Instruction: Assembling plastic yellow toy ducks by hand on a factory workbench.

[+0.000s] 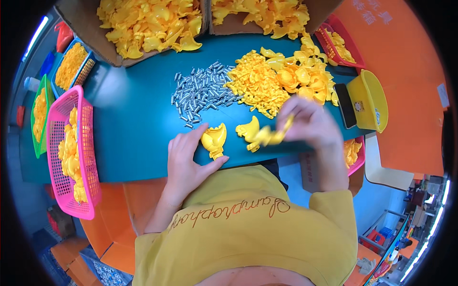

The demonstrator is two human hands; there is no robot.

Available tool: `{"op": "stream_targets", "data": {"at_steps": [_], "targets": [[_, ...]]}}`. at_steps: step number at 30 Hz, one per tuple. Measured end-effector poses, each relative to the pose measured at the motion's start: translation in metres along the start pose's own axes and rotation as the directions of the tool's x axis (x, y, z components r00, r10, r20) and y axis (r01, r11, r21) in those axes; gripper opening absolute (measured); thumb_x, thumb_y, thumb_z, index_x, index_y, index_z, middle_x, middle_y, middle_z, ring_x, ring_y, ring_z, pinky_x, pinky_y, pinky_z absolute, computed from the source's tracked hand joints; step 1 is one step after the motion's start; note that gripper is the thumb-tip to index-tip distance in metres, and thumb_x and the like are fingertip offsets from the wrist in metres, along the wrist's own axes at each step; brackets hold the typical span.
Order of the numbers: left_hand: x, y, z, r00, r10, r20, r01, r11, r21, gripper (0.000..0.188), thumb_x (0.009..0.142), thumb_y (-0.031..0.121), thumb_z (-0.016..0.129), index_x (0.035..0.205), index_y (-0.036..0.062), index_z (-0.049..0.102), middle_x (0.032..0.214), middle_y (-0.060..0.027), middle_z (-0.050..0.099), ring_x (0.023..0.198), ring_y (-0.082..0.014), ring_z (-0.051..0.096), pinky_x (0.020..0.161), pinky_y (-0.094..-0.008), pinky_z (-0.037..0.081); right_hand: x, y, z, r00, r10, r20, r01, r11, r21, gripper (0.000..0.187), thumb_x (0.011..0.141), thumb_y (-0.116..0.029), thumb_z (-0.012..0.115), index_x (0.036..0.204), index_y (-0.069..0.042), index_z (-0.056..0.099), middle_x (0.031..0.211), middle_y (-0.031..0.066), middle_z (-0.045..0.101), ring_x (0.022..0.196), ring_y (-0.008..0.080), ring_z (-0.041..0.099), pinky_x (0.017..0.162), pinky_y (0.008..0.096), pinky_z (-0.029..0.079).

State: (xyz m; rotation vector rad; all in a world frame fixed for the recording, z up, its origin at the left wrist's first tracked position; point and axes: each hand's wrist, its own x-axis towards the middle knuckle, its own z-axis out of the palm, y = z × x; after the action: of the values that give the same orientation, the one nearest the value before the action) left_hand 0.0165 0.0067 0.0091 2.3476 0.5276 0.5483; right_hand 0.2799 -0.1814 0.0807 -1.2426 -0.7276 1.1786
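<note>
My left hand point(186, 155) rests at the table's front edge, its thumb and forefinger set around a hollow yellow plastic shell half point(213, 140) that lies open side up. Just right of it, a second yellow shell half point(248, 129), shaped like a small bird, lies on the table. Fingers of my right hand point(307, 121) pinch a yellow plastic piece point(274, 137), smeared by motion, beside that second half. Behind the hands are a heap of small silver metal cylinders point(204, 90), a heap of small yellow parts point(257, 82) and a pile of larger yellow shells point(305, 76).
Two cardboard boxes of yellow shells point(152, 26) stand along the back of the teal table point(129, 138). A pink basket point(90, 152) holds yellow pieces on the left. At right are a dark phone point(345, 106), a yellow bin point(369, 100) and a red basket point(329, 45).
</note>
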Motion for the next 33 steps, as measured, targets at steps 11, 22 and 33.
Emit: {"op": "stream_targets", "data": {"at_steps": [11,22,33], "targets": [[-0.012,-0.013,-0.022,0.997,-0.043,-0.072,0.051,0.991,0.122,0.086,0.065,0.034,0.099,0.139,0.0091,0.063,0.109,-0.0044,0.069,0.098,-0.0242,0.062,0.091,-0.039,0.046,0.022,0.063,0.063,0.99,0.016,0.139,0.019,0.969,-0.245,0.036,0.102,-0.011,0.069,0.137,-0.002,0.062,0.114,0.0065,0.072,0.104,0.0096,0.065,0.091,0.0269,0.053],[-0.012,-0.018,-0.026,0.988,-0.068,-0.138,0.071,0.997,0.02,0.086,0.065,0.03,0.099,0.139,0.0071,0.064,0.11,-0.0059,0.07,0.096,-0.024,0.062,0.09,-0.0374,0.048,0.035,0.058,0.089,0.966,-0.125,0.224,0.249,0.673,-0.697,0.043,0.097,-0.017,0.074,0.137,-0.006,0.063,0.126,0.0132,0.068,0.119,0.0341,0.062,0.101,0.0419,0.05],[-0.017,-0.018,-0.029,0.996,-0.032,-0.089,0.042,0.993,0.11,0.089,0.063,0.031,0.1,0.141,0.0079,0.063,0.114,-0.0047,0.07,0.1,-0.023,0.062,0.095,-0.0374,0.043,-0.003,0.067,0.078,0.95,-0.121,0.288,0.312,0.395,-0.864,0.076,0.073,-0.025,0.094,0.14,-0.01,0.064,0.151,0.0082,0.059,0.131,0.0347,0.054,0.107,0.0456,0.047]]}}
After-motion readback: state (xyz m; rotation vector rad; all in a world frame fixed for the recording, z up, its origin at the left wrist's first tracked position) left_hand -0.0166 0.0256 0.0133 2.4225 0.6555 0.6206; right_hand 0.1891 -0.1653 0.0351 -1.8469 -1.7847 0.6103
